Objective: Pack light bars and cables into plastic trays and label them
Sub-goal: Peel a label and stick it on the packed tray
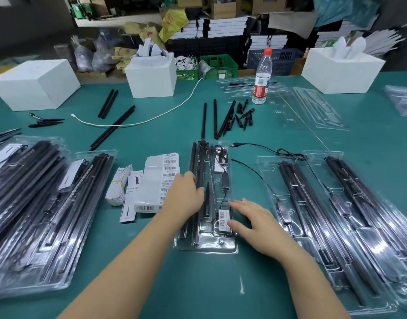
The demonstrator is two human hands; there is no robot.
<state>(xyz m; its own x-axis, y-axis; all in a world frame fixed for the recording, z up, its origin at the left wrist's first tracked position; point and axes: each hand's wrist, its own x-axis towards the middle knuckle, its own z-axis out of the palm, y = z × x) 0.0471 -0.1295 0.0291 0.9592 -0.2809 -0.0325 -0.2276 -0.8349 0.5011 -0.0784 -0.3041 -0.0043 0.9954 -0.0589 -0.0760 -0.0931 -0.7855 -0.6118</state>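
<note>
Your left hand (186, 196) is curling round the light bars (200, 171) in the near-edge tray (207, 247); your right hand (253, 222), spread, is pressing its label (223, 220). Filled trays are flanking; loose bars are waiting.

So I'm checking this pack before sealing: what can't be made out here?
Head view only:
- Barcode label: print too small to read.
- Light bars in the tray: middle hidden under the left hand.
- Right-hand trays: near ends cut off by the frame; glare hides contents.
</note>
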